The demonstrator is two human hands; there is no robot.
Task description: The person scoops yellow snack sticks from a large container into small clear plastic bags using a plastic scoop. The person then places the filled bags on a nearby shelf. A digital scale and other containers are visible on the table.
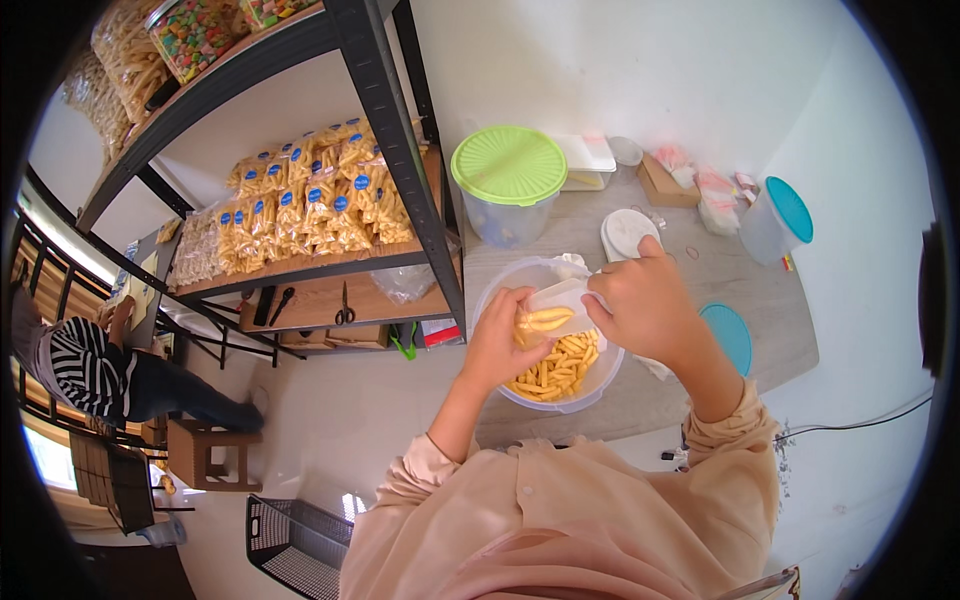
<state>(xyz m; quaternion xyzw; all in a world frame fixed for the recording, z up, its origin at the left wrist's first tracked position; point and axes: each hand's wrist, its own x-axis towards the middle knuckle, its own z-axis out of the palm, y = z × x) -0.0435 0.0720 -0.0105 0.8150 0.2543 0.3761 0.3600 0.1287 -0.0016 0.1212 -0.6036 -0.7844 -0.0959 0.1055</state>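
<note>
Over a round translucent plastic tub [610, 375] on the wooden table, my right hand [637, 300] grips a clear plastic scoop or small container [574, 296] that is tilted to the left. Yellow stick-shaped snacks [551, 319] lie in its lower end. My left hand [499, 337] is curled round that end; a clear bag may be between its fingers, but I cannot tell. More yellow stick snacks [559, 371] fill the bottom of the tub. Just behind my right hand stands a small white kitchen scale [628, 229], partly hidden by the fingers.
A lime-lidded tub [510, 165], white box [589, 161], cardboard box [664, 184] and teal-lidded container [772, 225] stand behind. A teal lid [726, 337] lies right. On the left, a metal-framed shelf [375, 262] holds bagged snacks [315, 195]. Another person [82, 360] sits far left, near a black basket [296, 540].
</note>
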